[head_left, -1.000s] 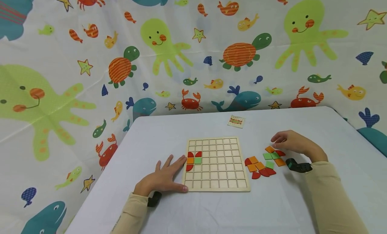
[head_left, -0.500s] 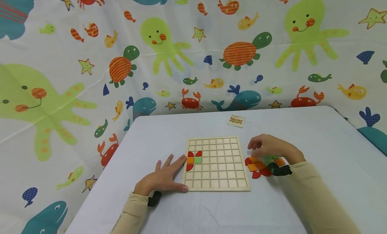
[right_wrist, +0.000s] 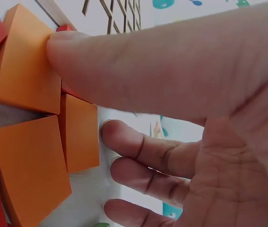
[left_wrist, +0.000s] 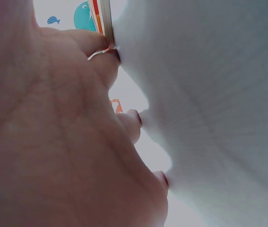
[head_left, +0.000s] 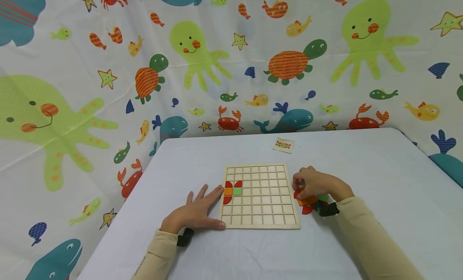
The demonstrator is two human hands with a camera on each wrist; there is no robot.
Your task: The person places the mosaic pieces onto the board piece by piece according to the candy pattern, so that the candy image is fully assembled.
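My left hand (head_left: 193, 213) lies with fingers spread against the left edge of a wooden grid board (head_left: 260, 209). In the board's left columns sit an orange square tile (head_left: 228, 191), a green square tile (head_left: 237, 191) and several red quarter-round tiles (head_left: 227, 200). Just right of the board, my right hand (head_left: 314, 182) reaches down over the loose tiles. Its thumb touches an orange tile (right_wrist: 27, 61) in the right wrist view, above a partly covered red tile (right_wrist: 74, 92). The other visible fingers are extended, apart from the tiles; the thumb hides the index finger.
More loose tiles lie under the right hand, including a green one (head_left: 323, 198) and a red one (head_left: 307, 210). A small pattern card (head_left: 283, 145) lies behind the board on the white table (head_left: 202, 159). A printed sea-animal curtain (head_left: 217, 111) hangs behind.
My right hand has moved left from the far tiles to those beside the board and come down onto them. My left hand and the tiles on the board stay put.
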